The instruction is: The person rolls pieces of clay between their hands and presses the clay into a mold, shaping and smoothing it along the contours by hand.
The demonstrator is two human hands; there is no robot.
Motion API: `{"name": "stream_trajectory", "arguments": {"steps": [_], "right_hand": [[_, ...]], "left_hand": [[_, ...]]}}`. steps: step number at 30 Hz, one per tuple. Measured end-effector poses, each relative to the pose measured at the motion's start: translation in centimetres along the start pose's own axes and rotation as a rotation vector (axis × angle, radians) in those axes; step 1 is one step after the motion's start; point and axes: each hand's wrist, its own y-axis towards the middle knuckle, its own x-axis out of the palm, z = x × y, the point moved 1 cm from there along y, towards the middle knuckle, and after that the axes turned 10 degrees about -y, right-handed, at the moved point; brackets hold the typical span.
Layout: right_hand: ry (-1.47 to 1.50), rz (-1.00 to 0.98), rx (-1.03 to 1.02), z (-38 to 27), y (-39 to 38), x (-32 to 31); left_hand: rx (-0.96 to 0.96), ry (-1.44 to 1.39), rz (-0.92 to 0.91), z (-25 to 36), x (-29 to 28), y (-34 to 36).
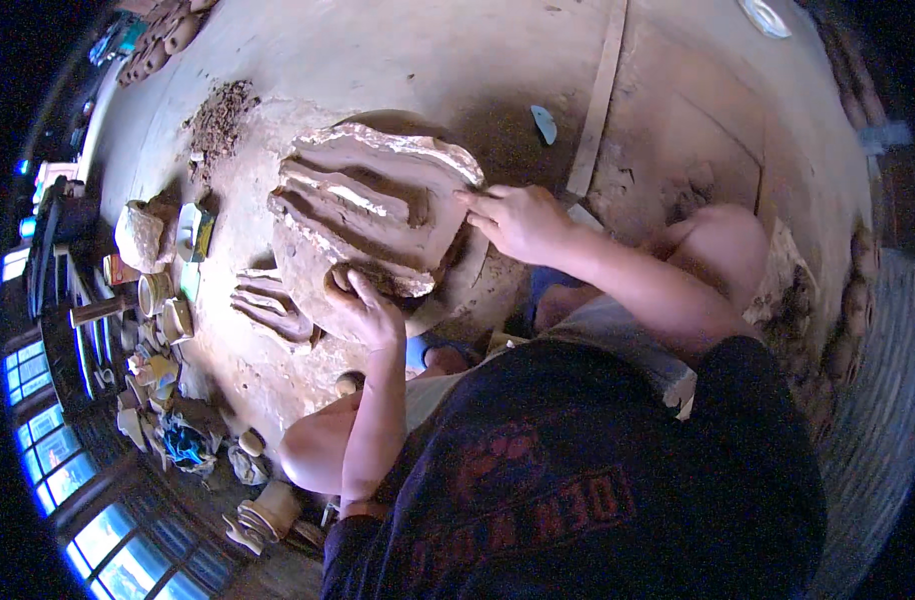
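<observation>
A large pale plaster mould [318,230] with a white, chipped rim sits before me, lined with grey-brown clay in long parallel channels and a raised middle ridge. My right hand [518,220] reaches to its right end, fingertips touching the clay just inside the rim, fingers slightly apart. My left hand [368,310] grips the mould's near lower edge with curled fingers; whether it also holds a small piece there I cannot make out. A second, smaller channelled mould [278,320] lies on the floor to the left, partly behind the large one.
Plaster blocks and pots [153,300] crowd the left side near windows. Clay crumbs [223,120] lie on the floor [378,50]. A long wooden batten [603,90] and a pale blue flat piece [544,123] lie beyond. Corrugated sheeting [888,400] stands at right.
</observation>
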Motion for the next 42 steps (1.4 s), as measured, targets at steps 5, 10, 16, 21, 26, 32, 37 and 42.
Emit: {"name": "stream_trajectory", "arguments": {"steps": [5, 10, 16, 21, 26, 32, 37, 42], "right_hand": [[-0.055, -0.241, -0.199, -6.0, -2.3, 1.2], [-0.273, -0.303, -0.187, -6.3, -2.5, 2.7], [-0.455, -0.338, -0.086, -2.1, -0.8, 0.3], [-0.142, -0.415, -0.007, -1.7, 0.6, -0.8], [-0.077, -0.503, 0.109, -3.3, 0.4, -1.0], [0.637, -0.534, 0.146, -6.4, 1.4, -0.8], [0.297, -0.167, -0.027, -7.3, 2.3, -3.6], [0.028, -0.068, -0.518, -7.7, -0.4, -3.6]], "left_hand": [[-0.039, 0.115, 0.014, 0.2, 0.9, -0.8], [-0.03, -0.073, -0.003, -1.1, 0.6, 0.1], [0.054, -0.013, -0.033, -1.5, -0.2, 0.6], [-0.015, 0.072, -0.051, -0.9, 0.1, 0.3], [0.11, -0.073, 0.058, -0.9, 1.6, -0.2], [0.057, -0.06, 0.082, -0.5, 3.3, -2.0], [-0.287, -0.45, 0.024, 1.1, 1.0, -4.2], [-0.829, -0.675, -0.707, 9.3, -0.5, -5.8]]}}
